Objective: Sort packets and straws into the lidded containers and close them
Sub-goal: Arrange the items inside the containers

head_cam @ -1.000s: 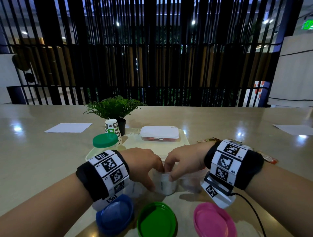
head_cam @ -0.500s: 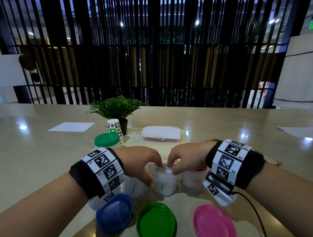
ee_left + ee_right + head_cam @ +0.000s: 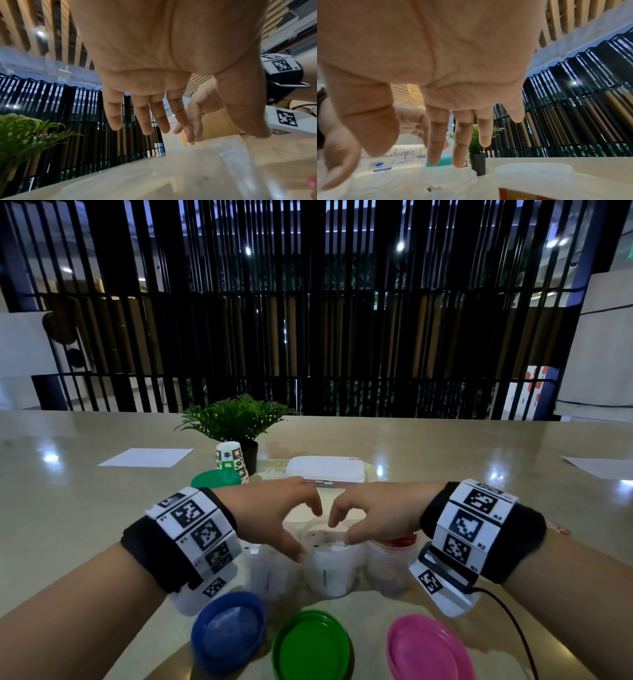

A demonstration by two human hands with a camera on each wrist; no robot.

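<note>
Three clear containers stand in a row near me. The middle container (image 3: 330, 573) is filled with white packets, the right container (image 3: 388, 570) holds red and orange packets, and the left container (image 3: 270, 577) is partly hidden by my left wrist. My left hand (image 3: 305, 532) and right hand (image 3: 342, 530) hover over the middle container's mouth and hold nothing. The left thumb rests against that container's side. The wrist views show straight, spread fingers (image 3: 145, 121) (image 3: 435, 148). Loose blue (image 3: 227, 631), green (image 3: 310, 648) and pink (image 3: 428, 648) lids lie in front.
A tray (image 3: 371, 474) behind carries a white-lidded box (image 3: 325, 469). A green-lidded tub (image 3: 215, 478), a paper cup (image 3: 231, 458) and a potted plant (image 3: 236, 419) stand at the back left. A paper sheet (image 3: 147, 457) lies far left, and a packet (image 3: 558, 529) lies by my right wrist.
Both hands were curled down on the middle container's contents. Their fingers have since straightened and lifted off the rim. The head view has tilted slightly upward.
</note>
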